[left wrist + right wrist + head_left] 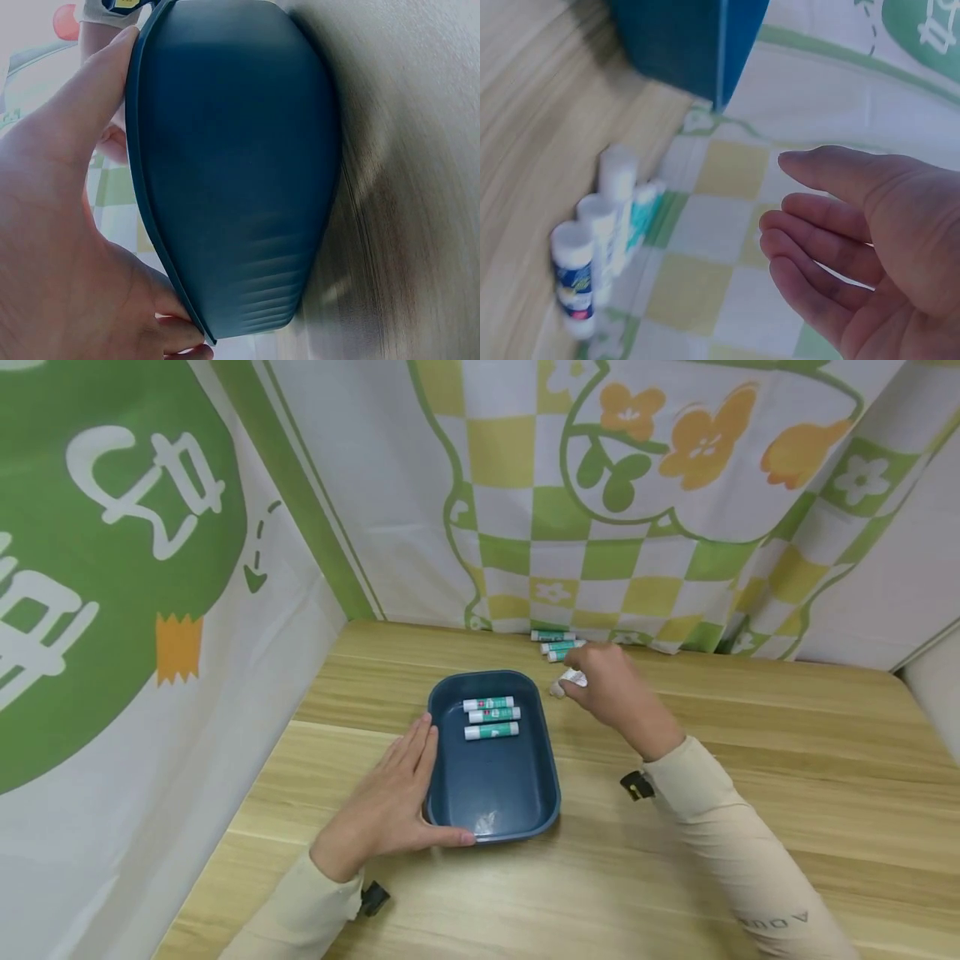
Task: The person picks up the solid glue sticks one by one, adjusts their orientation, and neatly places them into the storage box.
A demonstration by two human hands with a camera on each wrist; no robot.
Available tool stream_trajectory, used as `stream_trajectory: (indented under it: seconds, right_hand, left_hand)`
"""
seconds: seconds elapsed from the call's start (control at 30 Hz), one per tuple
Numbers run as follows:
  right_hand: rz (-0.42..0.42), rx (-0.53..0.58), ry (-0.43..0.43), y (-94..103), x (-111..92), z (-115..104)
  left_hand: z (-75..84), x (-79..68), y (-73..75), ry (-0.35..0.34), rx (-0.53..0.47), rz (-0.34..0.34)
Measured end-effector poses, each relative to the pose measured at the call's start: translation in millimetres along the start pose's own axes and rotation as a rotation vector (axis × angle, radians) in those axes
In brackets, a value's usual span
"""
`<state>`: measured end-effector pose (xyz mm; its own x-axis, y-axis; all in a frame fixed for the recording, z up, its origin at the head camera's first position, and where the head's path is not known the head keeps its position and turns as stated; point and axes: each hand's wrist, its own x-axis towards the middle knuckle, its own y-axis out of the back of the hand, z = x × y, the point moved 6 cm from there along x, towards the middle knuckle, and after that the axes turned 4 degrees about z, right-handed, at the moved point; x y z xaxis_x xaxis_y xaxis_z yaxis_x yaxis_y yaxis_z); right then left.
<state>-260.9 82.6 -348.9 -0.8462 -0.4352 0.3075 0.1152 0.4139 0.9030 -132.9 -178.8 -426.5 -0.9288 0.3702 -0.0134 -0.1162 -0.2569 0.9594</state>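
Left hand is spread at the blue tray, its straight fingers along the left rim and thumb on the near rim. Right hand, fingers loosely bent and holding nothing, is near a white tube, right of the tray's far right corner. Wide wood runs from here to the right edge of the table. Green-and-white tubes lie side by side: three in the tray's far half, others near the table's far edge.
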Motion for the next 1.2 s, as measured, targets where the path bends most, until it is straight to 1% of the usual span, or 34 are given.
stream_trajectory:
  seconds: [0.13,0.33,0.5,0.73,0.93,1.03,1.2]
  right_hand:
    - [0.039,0.004,-0.022,0.4,-7,20]
    - [0.058,0.017,-0.107,-5.4,-17,45]
    - [0.072,0.029,-0.190,-15.7,-24,62]
    - [0.135,0.022,-0.299,-29.2,-29,78]
    - [0.167,0.033,-0.426,-34.4,-31,85]
    - [0.143,0.013,-0.483,-38.3,-30,87]
    - [0.063,-0.014,-0.557,-45.4,-29,90]
  left_hand:
    - [0.2,0.1,1.0,-0.003,-0.002,0.002]
    - [1.0,-0.6,2.7,-0.013,-0.014,0.016]
    - [1.5,-1.1,2.2,-0.012,-0.012,0.016]
    - [0.8,-0.2,-0.2,-0.003,-0.004,0.012]
    - [0.8,0.6,-1.2,-0.002,0.003,0.016]
    - [1.2,0.4,-0.8,0.001,-0.004,0.013]
    - [1.1,0.1,-0.3,0.003,-0.008,0.013]
